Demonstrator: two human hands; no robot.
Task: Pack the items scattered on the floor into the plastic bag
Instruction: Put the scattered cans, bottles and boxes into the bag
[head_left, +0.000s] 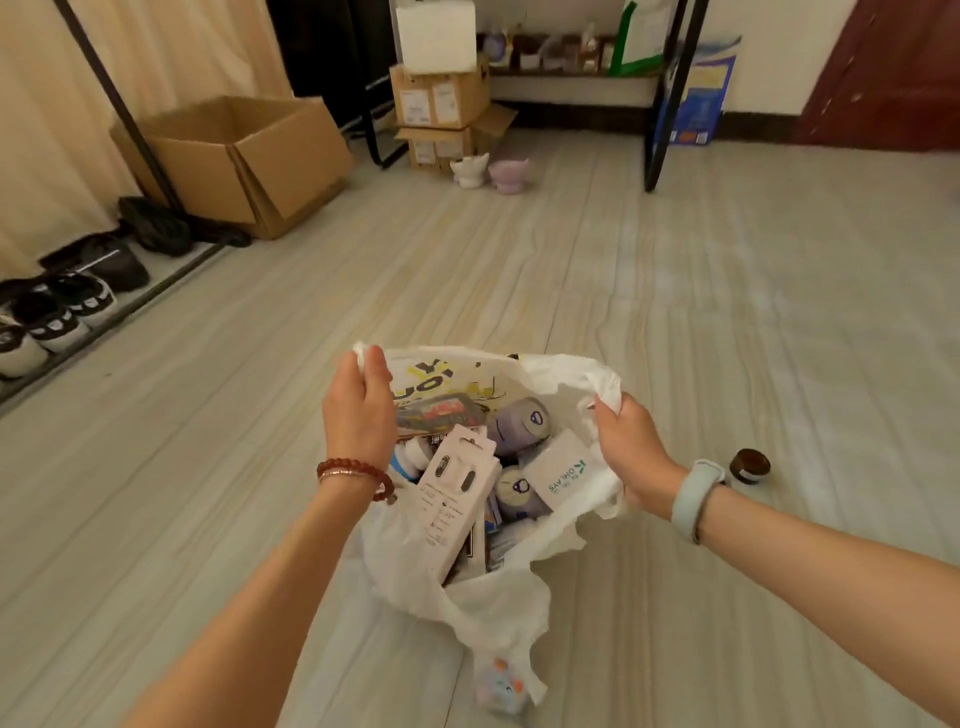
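Pale floor (675, 291). Both hands, left (358, 410) and right (631, 449), clench the rim of a thin, soft bag (483, 608) resting there, packed with boxes; a jar (749, 466) lies outside, likely rigid, graspable round its sides.

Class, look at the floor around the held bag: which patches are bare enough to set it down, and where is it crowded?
Bare floor lies between the plastic bag and the two small pots ahead, and left of the left hand toward the shoes. Right of the right hand a brown jar stands. The far-left wall is crowded: cardboard box, shoes.
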